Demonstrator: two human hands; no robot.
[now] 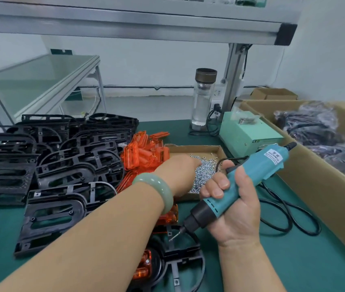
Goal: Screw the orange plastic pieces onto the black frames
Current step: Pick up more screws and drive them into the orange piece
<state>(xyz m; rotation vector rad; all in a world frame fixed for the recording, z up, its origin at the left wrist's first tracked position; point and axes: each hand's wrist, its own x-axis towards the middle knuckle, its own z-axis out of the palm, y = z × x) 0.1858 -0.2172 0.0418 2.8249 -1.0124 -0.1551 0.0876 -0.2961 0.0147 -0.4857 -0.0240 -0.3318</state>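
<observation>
— Where is your left hand?
— My left hand [177,171], with a jade bangle [156,189] on the wrist, is reaching into the shallow cardboard tray [196,148], fingertips down among the loose screws [206,172]. I see only the back of it, so I cannot tell whether the fingers are pinching a screw or just lying on the heap.
— And the right?
— My right hand [236,205] is wrapped round the teal electric screwdriver [260,165], every finger curled about the barrel. The tool is tilted with the bit pointing down and to my left. Its tip is just above the black frame [181,255] lying nearest me on the green mat [272,262].
— Anything on that frame?
— An orange plastic piece [144,264] sits in it, partly hidden under my left forearm.
— The other parts?
— The pile of black frames [51,154] is on my left. The heap of orange plastic pieces [144,152] lies between that pile and the tray.
— Further back?
— A clear water bottle [203,98] stands near a mint-green power box [247,133]. On my right is a big cardboard box [315,186] of bagged dark parts [315,131].
</observation>
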